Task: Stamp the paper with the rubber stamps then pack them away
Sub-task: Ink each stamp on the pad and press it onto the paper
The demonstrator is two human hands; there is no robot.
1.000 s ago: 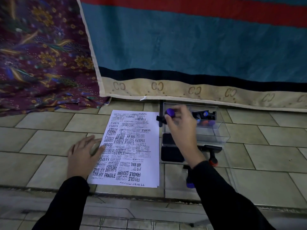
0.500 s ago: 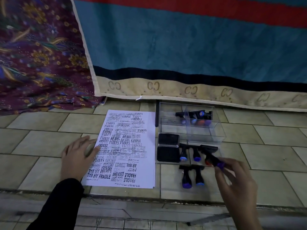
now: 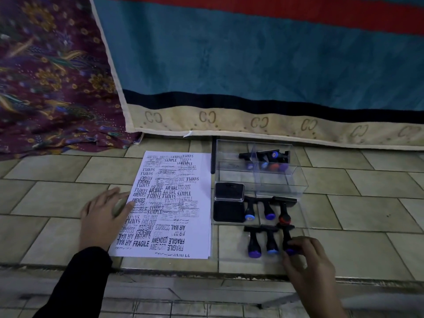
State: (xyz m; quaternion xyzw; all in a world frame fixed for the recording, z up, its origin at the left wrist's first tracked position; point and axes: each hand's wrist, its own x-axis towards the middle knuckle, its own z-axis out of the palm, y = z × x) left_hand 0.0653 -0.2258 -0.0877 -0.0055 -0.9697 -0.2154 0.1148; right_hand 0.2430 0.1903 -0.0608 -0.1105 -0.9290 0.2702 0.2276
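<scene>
A white paper (image 3: 169, 203) covered with black stamp prints lies on the tiled floor. My left hand (image 3: 104, 216) rests flat on its left edge, fingers spread. To the paper's right sits a clear plastic box (image 3: 259, 180) with several stamps (image 3: 267, 160) inside at its far end. In front of it lie an open black ink pad (image 3: 229, 203) and two rows of black-handled stamps (image 3: 266, 210). My right hand (image 3: 307, 269) pinches the purple-tipped stamp (image 3: 288, 239) at the right end of the near row.
A blue, red and beige blanket (image 3: 252, 65) hangs at the back, with patterned maroon cloth (image 3: 46, 76) to its left. The box's clear lid (image 3: 298, 244) lies under the loose stamps. A floor step edge (image 3: 206, 271) runs just before my hands.
My right hand left the box, took a stamp from beside the ink pad, and now sets it at the right end of the near row. The left hand stayed on the paper.
</scene>
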